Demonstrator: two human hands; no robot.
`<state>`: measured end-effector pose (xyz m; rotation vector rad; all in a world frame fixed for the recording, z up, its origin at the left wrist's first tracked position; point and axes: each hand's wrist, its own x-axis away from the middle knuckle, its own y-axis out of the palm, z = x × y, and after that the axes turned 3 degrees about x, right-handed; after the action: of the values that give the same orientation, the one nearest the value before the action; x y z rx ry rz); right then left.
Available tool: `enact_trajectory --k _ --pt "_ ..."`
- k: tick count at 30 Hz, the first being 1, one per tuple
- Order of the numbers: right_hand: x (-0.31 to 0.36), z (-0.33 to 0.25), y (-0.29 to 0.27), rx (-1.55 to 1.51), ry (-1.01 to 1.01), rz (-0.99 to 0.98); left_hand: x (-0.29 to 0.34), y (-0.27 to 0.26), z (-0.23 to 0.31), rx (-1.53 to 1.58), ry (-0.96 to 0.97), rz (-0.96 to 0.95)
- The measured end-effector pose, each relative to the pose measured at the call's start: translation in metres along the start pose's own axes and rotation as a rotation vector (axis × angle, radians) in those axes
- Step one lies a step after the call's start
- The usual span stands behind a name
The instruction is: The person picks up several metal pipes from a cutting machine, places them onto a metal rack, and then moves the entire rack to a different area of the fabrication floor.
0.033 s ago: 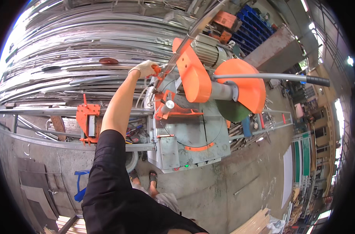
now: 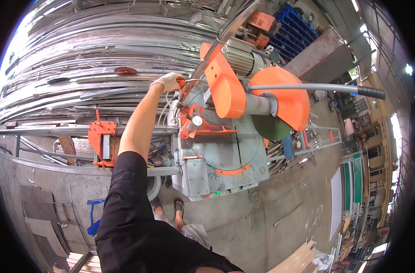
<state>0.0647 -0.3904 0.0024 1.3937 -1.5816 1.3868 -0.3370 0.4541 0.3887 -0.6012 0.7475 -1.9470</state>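
My left hand (image 2: 172, 83), in a pale work glove, reaches over the back left of a chop saw. Its fingers are closed around a small orange fitting (image 2: 182, 84) whose exact kind is hidden by the glove. Beside it are thin hoses and the saw's upright metal bar. The saw's orange blade guard (image 2: 284, 93) is raised, with a dark green cutting disc (image 2: 271, 128) under it. On the grey saw table (image 2: 230, 159), an orange clamp (image 2: 194, 123) with a round metal end stands below my hand. My right hand is not in view.
Long metal profiles (image 2: 102, 54) are stacked behind the saw. A rail frame (image 2: 57, 130) with an orange stop block (image 2: 102, 143) extends left. The saw's long grey lever (image 2: 326, 88) juts right. Blue bins (image 2: 294, 34) stand at the back; boards (image 2: 294, 259) lie at the lower right.
The view has shifted very slightly. My left hand stays at the orange fitting, and the saw stands as before.
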Motion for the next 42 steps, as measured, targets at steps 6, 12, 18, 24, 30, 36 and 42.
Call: enact_trajectory --k 6,12,18,24,30,36,42 --pt "-0.038 -0.129 -0.043 0.008 -0.175 -0.125 0.105 0.110 -0.066 0.087 -0.213 0.926" --pt "-0.107 -0.205 -0.128 0.333 -0.354 -0.365 0.399 0.351 -0.042 0.097 -0.373 0.691" --pt "-0.222 -0.296 -0.166 0.604 -0.688 -0.605 0.720 0.539 0.002 0.008 -1.545 0.609" --pt "-0.165 -0.420 -0.129 1.050 -0.548 -0.678 0.741 0.685 0.100 0.493 -1.591 1.224" --pt "-0.091 -0.421 -0.011 1.378 -0.706 -0.872 0.638 0.812 0.161 0.692 -1.633 1.204" --pt "0.002 -0.413 0.088 1.680 -0.878 -0.997 0.587 0.906 0.189 1.257 -1.664 1.287" --pt "0.059 -0.444 0.165 1.900 -1.073 -0.868 0.549 0.906 0.188 1.652 -1.543 1.702"
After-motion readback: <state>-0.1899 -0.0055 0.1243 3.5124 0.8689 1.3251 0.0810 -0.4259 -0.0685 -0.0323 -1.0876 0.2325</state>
